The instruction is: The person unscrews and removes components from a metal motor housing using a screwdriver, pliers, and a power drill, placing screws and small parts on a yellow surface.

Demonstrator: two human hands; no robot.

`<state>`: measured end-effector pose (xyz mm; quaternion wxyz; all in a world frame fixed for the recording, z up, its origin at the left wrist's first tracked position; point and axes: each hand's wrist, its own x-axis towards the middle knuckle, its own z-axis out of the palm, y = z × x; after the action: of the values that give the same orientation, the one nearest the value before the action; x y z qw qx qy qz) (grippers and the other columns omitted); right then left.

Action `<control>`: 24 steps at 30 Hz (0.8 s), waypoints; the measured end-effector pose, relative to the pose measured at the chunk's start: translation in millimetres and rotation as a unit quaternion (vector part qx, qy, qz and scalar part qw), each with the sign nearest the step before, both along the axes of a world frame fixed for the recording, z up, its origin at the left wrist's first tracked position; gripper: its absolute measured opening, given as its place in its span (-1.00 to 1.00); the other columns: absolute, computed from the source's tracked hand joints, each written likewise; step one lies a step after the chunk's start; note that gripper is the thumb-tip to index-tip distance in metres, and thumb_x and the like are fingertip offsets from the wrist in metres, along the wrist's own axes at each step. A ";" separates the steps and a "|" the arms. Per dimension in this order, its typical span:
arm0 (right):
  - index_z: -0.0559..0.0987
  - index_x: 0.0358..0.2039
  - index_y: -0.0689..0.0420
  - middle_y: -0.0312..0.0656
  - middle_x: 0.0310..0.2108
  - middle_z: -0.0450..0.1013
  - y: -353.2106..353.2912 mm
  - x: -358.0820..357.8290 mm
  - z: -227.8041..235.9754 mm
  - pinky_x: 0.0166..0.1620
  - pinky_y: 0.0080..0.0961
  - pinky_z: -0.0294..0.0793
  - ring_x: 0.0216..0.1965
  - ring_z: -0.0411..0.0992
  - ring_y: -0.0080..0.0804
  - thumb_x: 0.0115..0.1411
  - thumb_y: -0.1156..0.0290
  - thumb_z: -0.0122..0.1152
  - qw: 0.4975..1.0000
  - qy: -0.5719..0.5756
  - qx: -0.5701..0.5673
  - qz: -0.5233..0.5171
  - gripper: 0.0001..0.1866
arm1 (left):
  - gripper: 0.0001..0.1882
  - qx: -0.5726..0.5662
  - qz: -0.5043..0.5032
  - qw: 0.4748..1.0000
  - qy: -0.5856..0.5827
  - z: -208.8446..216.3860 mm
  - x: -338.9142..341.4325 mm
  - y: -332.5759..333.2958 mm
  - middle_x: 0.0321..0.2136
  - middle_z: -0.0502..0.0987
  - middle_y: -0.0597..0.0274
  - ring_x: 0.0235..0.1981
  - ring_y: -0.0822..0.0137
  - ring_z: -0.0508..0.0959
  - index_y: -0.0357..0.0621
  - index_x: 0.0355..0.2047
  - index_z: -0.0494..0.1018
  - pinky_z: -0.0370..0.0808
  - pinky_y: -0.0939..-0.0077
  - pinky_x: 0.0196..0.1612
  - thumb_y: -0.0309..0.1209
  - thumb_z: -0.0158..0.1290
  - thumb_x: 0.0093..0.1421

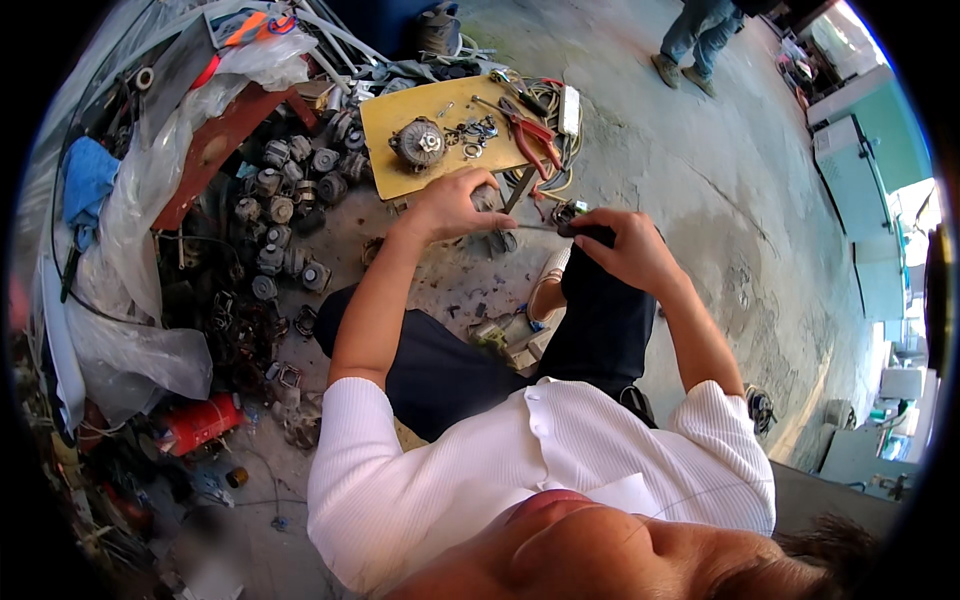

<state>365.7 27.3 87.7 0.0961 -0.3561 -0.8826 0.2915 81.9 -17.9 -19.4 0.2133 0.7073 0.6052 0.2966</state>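
Note:
In front of me, my left hand point(452, 207) curls around a grey rounded metal part point(486, 197) near the front edge of a small yellow table point(400, 112). Its thumb points toward my other hand. To the right, my right hand point(628, 248) is closed on a small dark part with shiny bits point(568, 213), above my knee. A small motor point(419, 144) with a shaft on top stands on the table. Loose small metal parts point(472, 134) lie beside it. Red-handled pliers point(533, 140) rest at the table's right side.
Many used motors point(283, 212) are heaped on the floor at left, beside plastic sheeting point(135, 260) and a red cylinder point(203, 424). Coiled cables and a white power strip point(570, 110) sit right of the table. Another person point(700, 45) stands far off at the top right.

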 end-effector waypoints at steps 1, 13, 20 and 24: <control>0.64 -0.20 0.11 -0.05 -0.33 0.58 1.5 2.8 -4.7 -0.18 -0.30 0.52 -0.30 0.55 -0.08 0.08 0.36 0.27 1.000 0.003 -0.004 0.000 -0.75 | -0.24 -0.019 0.009 0.998 -0.055 -1.8 -3.4 1.9 -0.19 0.53 0.16 -0.13 0.21 0.56 -0.10 -0.13 0.48 0.48 0.37 -0.08 0.30 0.23 -0.07; 0.59 -0.07 0.25 -0.36 -0.45 0.52 76.1 -44.0 -35.3 -0.53 -0.75 0.19 -0.59 0.23 -0.76 0.23 0.32 0.27 0.922 0.340 -0.112 -0.151 -0.68 | -0.15 0.101 0.369 0.634 -0.672 -18.1 -136.9 17.6 -0.02 0.51 0.21 -0.04 0.28 0.54 -0.15 0.14 0.32 0.48 0.30 0.03 0.38 -0.24 0.22; 0.58 -0.04 0.22 -0.29 -0.34 0.55 129.4 -114.2 -55.4 -0.41 -0.77 0.30 -0.49 0.31 -0.74 0.24 0.33 0.26 0.858 0.452 -0.201 -0.138 -0.67 | -0.38 0.105 0.331 0.646 -0.680 -67.2 -174.0 77.0 -0.02 0.49 0.14 0.01 0.16 0.51 -0.19 0.08 0.35 0.47 0.15 0.07 0.11 -0.34 0.41; 0.56 -0.01 0.23 -0.29 -0.26 0.56 141.5 -117.4 -85.1 -0.44 -0.80 0.24 -0.48 0.27 -0.78 0.25 0.30 0.26 0.860 0.451 -0.202 -0.126 -0.64 | -0.59 0.118 0.420 0.698 -0.568 -82.3 -168.2 89.6 -0.03 0.50 0.15 -0.03 0.25 0.53 -0.22 0.04 0.37 0.50 0.30 -0.03 -0.13 -0.08 0.39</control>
<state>248.2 168.7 2.6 0.4457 -0.3055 -0.6119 0.5776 -86.4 71.6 -101.7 0.2847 0.0959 0.5635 0.7695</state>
